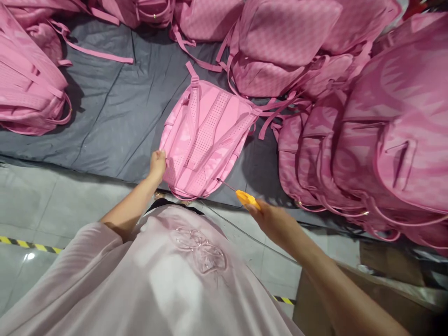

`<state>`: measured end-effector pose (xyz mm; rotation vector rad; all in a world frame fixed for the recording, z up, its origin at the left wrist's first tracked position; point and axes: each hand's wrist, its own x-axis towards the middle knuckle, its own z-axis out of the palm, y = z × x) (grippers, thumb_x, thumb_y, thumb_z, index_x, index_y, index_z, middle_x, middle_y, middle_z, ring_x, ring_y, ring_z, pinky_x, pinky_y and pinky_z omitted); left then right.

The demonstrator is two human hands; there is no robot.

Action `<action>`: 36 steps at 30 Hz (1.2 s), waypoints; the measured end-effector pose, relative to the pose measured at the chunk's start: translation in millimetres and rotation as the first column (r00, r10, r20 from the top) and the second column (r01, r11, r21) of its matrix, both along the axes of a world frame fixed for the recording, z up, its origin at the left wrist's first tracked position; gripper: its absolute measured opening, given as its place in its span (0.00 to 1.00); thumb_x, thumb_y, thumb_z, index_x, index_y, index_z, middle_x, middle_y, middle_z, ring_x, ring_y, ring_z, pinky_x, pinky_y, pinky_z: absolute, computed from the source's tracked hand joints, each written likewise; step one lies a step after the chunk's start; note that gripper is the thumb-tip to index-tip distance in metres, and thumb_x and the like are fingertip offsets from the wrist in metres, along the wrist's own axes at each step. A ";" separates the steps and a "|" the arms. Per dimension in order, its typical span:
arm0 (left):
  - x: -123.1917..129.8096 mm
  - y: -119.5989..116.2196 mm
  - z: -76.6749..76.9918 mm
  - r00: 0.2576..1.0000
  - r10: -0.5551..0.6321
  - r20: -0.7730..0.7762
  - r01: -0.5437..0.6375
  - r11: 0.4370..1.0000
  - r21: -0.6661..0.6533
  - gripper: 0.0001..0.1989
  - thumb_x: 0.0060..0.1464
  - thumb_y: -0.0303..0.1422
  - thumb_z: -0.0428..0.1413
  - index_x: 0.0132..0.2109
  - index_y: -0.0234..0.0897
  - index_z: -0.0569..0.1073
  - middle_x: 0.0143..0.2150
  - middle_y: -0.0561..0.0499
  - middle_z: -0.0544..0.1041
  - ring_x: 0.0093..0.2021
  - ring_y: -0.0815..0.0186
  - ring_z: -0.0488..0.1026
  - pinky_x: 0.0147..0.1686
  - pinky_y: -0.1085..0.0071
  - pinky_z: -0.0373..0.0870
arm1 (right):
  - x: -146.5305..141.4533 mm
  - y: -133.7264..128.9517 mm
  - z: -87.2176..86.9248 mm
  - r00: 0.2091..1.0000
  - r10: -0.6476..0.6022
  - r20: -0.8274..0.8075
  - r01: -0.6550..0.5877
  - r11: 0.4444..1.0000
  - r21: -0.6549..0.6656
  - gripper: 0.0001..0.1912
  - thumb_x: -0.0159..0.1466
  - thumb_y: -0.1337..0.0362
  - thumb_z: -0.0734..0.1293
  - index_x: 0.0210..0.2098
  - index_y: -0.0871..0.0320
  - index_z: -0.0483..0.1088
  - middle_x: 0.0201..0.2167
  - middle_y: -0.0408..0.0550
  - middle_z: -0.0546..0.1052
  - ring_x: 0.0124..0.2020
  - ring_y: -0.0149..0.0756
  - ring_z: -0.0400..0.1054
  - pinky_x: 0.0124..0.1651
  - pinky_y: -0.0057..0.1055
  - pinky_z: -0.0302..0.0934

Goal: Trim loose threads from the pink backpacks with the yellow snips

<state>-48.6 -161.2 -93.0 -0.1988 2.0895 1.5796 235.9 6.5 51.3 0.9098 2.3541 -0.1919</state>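
A pink backpack (224,116) lies on the dark grey table cover with its padded back and shoulder straps facing up. My left hand (158,163) is closed on its lower left edge. In my right hand (268,217) is a tool with a yellow handle (247,199) and a thin metal shaft (227,185). The shaft's dark tip is at the backpack's lower right, by the base of a shoulder strap; whether it touches the fabric I cannot tell. My right fingers are partly hidden behind the handle.
Pink patterned backpacks (385,126) crowd the right side, and others (280,37) stand along the back. One more backpack (28,79) lies at the left. A thin cord (245,233) crosses below the table edge. A brown cardboard box (350,294) stands at the lower right.
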 end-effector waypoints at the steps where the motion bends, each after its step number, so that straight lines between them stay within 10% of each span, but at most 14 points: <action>1: -9.2 -5.5 -1.4 0.976 0.053 0.211 -0.069 0.995 0.068 0.17 0.68 0.41 0.45 0.51 0.32 0.71 0.47 0.39 0.75 0.51 0.60 0.73 0.57 0.63 0.68 | -1.7 -12.6 -4.2 0.998 -0.026 0.048 0.027 0.999 -0.023 0.21 0.74 0.52 0.55 0.50 0.59 0.73 0.34 0.53 0.81 0.34 0.43 0.77 0.32 0.30 0.57; 5: -30.9 -13.9 -5.2 0.769 -0.005 0.639 -0.224 0.935 0.276 0.19 0.68 0.44 0.46 0.44 0.32 0.71 0.36 0.45 0.75 0.40 0.66 0.75 0.46 0.72 0.74 | -11.1 -53.2 -26.0 0.979 -0.143 0.146 0.146 0.989 -0.011 0.21 0.74 0.52 0.53 0.51 0.58 0.69 0.36 0.54 0.81 0.38 0.45 0.77 0.31 0.31 0.54; 12: -41.0 -16.6 -13.2 0.601 -0.236 0.763 -0.189 0.886 0.423 0.19 0.64 0.47 0.50 0.39 0.35 0.71 0.35 0.44 0.75 0.38 0.62 0.77 0.39 0.69 0.76 | -23.3 -88.5 -73.3 0.961 -0.263 0.082 0.250 0.958 0.139 0.19 0.75 0.53 0.52 0.50 0.59 0.66 0.33 0.53 0.80 0.35 0.44 0.77 0.29 0.31 0.52; 36: -31.9 -2.9 -31.7 0.533 -0.676 0.509 0.009 0.605 0.796 0.38 0.55 0.54 0.50 0.59 0.24 0.71 0.53 0.29 0.78 0.61 0.43 0.71 0.63 0.44 0.61 | -34.7 -88.0 -131.4 0.928 -0.369 -0.045 0.372 0.915 0.157 0.19 0.75 0.52 0.53 0.53 0.60 0.63 0.35 0.53 0.80 0.35 0.39 0.75 0.28 0.28 0.42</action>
